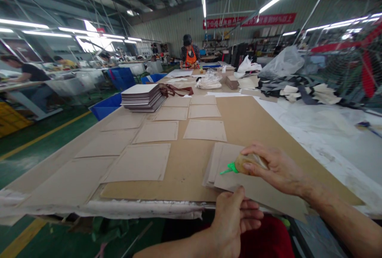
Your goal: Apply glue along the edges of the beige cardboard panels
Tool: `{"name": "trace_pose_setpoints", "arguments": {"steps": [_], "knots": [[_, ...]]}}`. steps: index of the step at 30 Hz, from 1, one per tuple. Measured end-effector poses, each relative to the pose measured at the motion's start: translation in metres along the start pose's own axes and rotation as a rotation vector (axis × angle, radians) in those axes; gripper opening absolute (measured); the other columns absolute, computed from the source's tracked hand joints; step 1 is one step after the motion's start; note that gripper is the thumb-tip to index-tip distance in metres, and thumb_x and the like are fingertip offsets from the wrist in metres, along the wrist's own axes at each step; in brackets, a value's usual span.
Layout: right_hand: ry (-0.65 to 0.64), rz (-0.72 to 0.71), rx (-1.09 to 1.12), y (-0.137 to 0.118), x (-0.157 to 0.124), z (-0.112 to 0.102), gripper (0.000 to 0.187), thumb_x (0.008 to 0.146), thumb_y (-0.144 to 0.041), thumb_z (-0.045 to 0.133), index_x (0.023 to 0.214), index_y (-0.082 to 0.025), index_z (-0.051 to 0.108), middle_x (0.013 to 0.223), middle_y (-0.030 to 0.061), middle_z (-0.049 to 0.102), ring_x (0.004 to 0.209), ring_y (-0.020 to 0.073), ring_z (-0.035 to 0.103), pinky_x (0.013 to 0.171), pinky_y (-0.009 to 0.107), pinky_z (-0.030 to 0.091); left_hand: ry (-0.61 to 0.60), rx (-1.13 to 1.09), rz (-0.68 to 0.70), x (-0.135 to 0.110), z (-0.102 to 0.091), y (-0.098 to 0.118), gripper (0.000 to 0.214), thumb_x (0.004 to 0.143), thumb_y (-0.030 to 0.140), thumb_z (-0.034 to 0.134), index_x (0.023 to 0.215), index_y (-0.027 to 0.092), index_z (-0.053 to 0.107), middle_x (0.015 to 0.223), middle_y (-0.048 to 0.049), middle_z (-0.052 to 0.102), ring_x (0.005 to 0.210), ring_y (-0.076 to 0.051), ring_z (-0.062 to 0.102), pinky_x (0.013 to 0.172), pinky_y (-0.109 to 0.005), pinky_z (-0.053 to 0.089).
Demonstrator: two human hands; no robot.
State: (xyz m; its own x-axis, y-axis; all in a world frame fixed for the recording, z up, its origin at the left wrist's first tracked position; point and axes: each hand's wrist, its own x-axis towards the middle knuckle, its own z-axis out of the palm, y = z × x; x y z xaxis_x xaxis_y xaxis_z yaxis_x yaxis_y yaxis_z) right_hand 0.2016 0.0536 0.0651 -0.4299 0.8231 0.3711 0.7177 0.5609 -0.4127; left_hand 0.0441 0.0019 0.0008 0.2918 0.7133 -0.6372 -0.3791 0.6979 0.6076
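Observation:
My right hand (274, 164) is wrapped around a squeeze bottle (249, 163) with yellowish-brown contents. The bottle lies tilted, its green nozzle (229, 168) pointing left, low over the top grey-beige cardboard sheet (268, 192). That sheet overhangs the table's front edge and rests on a small fanned stack of like sheets (213, 162). At its near edge is my left hand (231, 218), palm turned up, the thumb over the edge and the fingers curled below it. Whether any liquid has come out of the nozzle, I cannot tell.
Rows of cardboard sheets (140, 162) lie to the left on a brown board (191, 170). Behind them stands a tall stack of panels (141, 97). Plastic bags (282, 63) and dark scraps (277, 87) lie at the back right. A co-worker (190, 53) stands at the far end.

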Motion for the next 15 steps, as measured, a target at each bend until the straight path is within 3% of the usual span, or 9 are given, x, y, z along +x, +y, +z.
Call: {"name": "trace_pose_setpoints", "arguments": {"steps": [7,11,15], "knots": [[-0.127,-0.045,-0.009,-0.015,0.009,-0.009,0.022,0.091,-0.042,0.052,0.105,-0.027,0.06,0.098,0.002,0.06,0.092,0.0226,0.056,0.076,0.032,0.042,0.014,-0.028,0.034,0.001,0.003,-0.002,0.021,0.09,0.033,0.046,0.086,0.013,0.047,0.07,-0.007,0.065,0.052,-0.013,0.062,0.046,-0.021,0.048],[-0.142,-0.079,0.011,-0.019,0.013,-0.009,0.022,0.091,-0.042,0.052,0.106,-0.028,0.059,0.101,0.001,0.062,0.1,0.0243,0.055,0.076,0.032,0.042,0.036,-0.038,0.028,-0.002,0.005,-0.003,0.02,0.09,0.033,0.045,0.083,0.014,0.045,0.069,-0.0066,0.065,0.052,-0.013,0.062,0.046,-0.02,0.047],[-0.12,-0.071,0.003,-0.021,0.018,-0.008,0.018,0.091,-0.039,0.053,0.102,-0.027,0.058,0.095,-0.0008,0.061,0.089,0.0209,0.057,0.074,0.031,0.041,0.033,-0.053,0.031,-0.002,0.007,-0.004,0.021,0.09,0.034,0.047,0.081,0.015,0.045,0.067,-0.0055,0.064,0.05,-0.012,0.061,0.045,-0.021,0.047]]}}
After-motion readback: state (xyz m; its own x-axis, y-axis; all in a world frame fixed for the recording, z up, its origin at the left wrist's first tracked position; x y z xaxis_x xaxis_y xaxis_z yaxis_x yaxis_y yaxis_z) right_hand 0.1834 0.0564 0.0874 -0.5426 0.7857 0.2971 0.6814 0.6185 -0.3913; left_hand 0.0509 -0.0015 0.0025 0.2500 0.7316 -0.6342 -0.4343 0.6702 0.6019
